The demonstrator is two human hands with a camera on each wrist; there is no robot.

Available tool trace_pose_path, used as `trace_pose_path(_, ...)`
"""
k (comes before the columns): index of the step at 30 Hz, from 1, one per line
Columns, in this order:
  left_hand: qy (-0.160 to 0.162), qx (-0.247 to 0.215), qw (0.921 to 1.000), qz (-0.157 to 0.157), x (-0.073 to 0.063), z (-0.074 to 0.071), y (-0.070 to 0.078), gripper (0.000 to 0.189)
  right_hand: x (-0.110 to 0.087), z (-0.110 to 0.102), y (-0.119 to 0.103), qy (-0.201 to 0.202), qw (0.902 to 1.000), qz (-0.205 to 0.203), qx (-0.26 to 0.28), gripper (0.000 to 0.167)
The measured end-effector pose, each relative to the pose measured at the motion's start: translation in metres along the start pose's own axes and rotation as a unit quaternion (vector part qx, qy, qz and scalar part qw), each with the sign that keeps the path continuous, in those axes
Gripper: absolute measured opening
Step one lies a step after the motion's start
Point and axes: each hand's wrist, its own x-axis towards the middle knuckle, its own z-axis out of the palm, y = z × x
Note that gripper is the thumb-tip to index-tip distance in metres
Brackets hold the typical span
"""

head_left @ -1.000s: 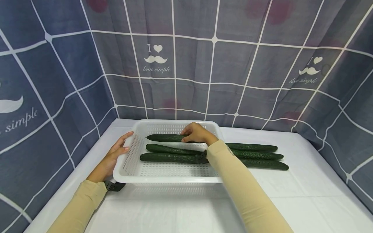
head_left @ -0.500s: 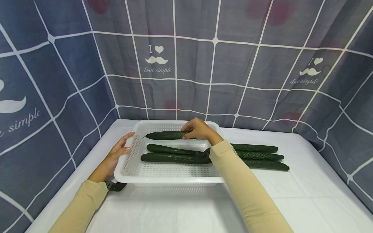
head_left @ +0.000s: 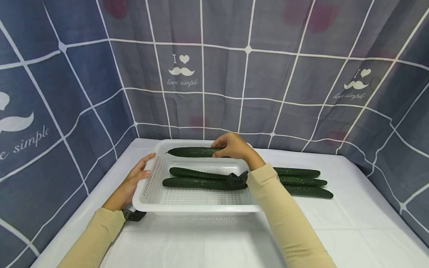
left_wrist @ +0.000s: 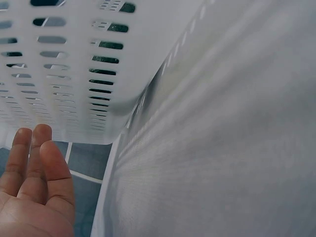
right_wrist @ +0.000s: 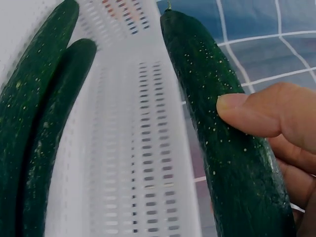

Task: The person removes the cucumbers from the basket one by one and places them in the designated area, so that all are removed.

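In the head view my right hand (head_left: 234, 147) pinches a dark green cucumber (head_left: 191, 152) above the far side of the white plastic basket (head_left: 197, 208). The right wrist view has the thumb (right_wrist: 266, 111) on one side of that cucumber (right_wrist: 222, 133) and the other fingers behind it. Two more cucumbers (head_left: 201, 183) lie side by side in the basket, their right ends near my wrist strap. My left hand (head_left: 129, 184) rests at the basket's left rim. In the left wrist view its fingers (left_wrist: 34, 168), nearly straight, are beside the perforated basket wall (left_wrist: 64, 98).
Several cucumbers (head_left: 303, 181) lie together on the white tablecloth (head_left: 362, 223) right of the basket, partly behind my right forearm. A grey checked curtain (head_left: 221, 74) closes off the back and both sides.
My right hand has lifted the cucumber up and away toward the basket's far rim, shifting slightly right. The left hand stays at the left rim.
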Motion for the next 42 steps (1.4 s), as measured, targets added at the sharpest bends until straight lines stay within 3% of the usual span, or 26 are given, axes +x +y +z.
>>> trace_pose_path(8,0.000,0.006,1.0000,-0.005,0.001,0.000,-0.001,0.059,-0.015,-0.013,-0.012,0.012,0.9998,-0.009,-0.015,0.032)
trace_pose_path(21,-0.015,-0.016,0.9997,0.011,0.000,0.002,0.002,0.059,-0.052,-0.035,-0.026,0.030,0.9993,-0.020,-0.011,0.032)
trace_pose_path(29,-0.014,-0.016,0.9997,0.011,-0.001,0.001,0.002,0.059,-0.071,-0.044,-0.023,0.052,0.9978,-0.024,-0.034,0.032)
trace_pose_path(42,-0.016,-0.019,0.9996,0.014,-0.001,0.002,0.001,0.059,-0.102,-0.051,-0.009,0.072,0.9961,-0.043,-0.028,0.031)
